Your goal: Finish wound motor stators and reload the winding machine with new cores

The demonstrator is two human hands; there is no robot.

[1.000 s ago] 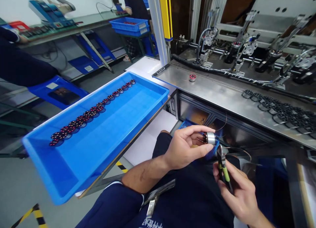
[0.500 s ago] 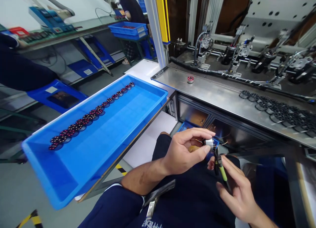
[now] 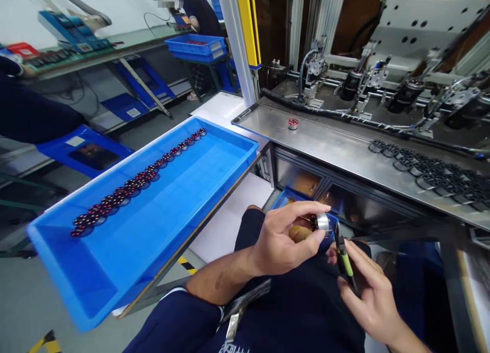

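Over my lap, my left hand (image 3: 285, 235) pinches a small round motor part (image 3: 322, 223) with a silver rim and dark inside between thumb and fingers. Something yellowish-brown (image 3: 299, 233), perhaps a covered fingertip, shows behind the thumb. My right hand (image 3: 369, 286) is closed around cutting pliers (image 3: 346, 263) with green-and-black handles. The pliers' dark jaws (image 3: 337, 233) point up, just right of the motor part and apart from it. Part of the handles is hidden by the fingers.
A blue tray (image 3: 164, 225) on the left holds a row of red-and-black motor parts (image 3: 126, 192). One red-topped part (image 3: 293, 124) sits on the metal ledge (image 3: 325, 144), with many black rings (image 3: 432, 172) to the right. Machine fixtures (image 3: 408, 95) stand behind. Co-workers (image 3: 202, 14) are at the far bench.
The pliers have drawn slightly away from the motor part, to the right. The thin wires that stuck out from the part no longer show. My left hand has tilted the part slightly.
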